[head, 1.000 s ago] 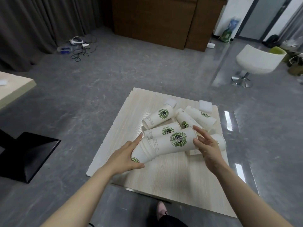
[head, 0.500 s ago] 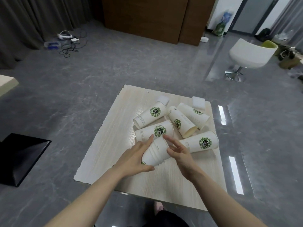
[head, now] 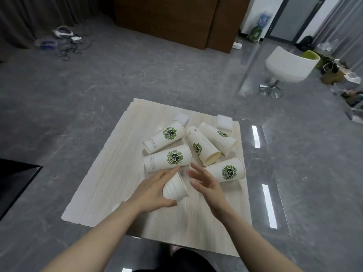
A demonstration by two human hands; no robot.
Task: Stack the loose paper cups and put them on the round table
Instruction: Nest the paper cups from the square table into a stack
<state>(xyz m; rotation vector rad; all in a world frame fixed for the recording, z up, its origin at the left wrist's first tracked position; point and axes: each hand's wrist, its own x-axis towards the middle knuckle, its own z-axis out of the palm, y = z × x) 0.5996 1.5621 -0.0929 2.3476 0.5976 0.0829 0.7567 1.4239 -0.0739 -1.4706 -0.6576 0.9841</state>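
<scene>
Left hand [head: 151,191] has its grip wrapped around a nested stack of white paper cups [head: 174,188], thumb underneath, fingers over the top, the stack lying tilted with its base end toward the camera and resting low over the pale wood-grain square desk [head: 110,173]. Right hand [head: 204,182] hovers just beside the stack's open end, fingers spread and relaxed, holding nothing.

Five loose white paper cups with green round logos lie on their sides beyond the hands: the nearest loose cup [head: 169,158] sits just past the left fingertips, another cup [head: 225,170] lies close to the right hand, and three more [head: 165,137] [head: 202,148] [head: 218,137] crowd together behind. Two small white foam blocks [head: 225,121] rest by the far edge.

Here's the danger, as I read it: these cups lie on their sides, so a careless brush could set one rolling. The cup by the right hand sits close to the desk's right edge, and a nudge from the reaching fingers could send it onto the grey floor [head: 78,95]. A squeeze too firm on thin paper might crease a rim and jam the nesting. And the held stack is gripped one-handed near its base; tip it mouth-down and the inner cups could slide out. No round table shows anywhere here, so the carry comes later.
</scene>
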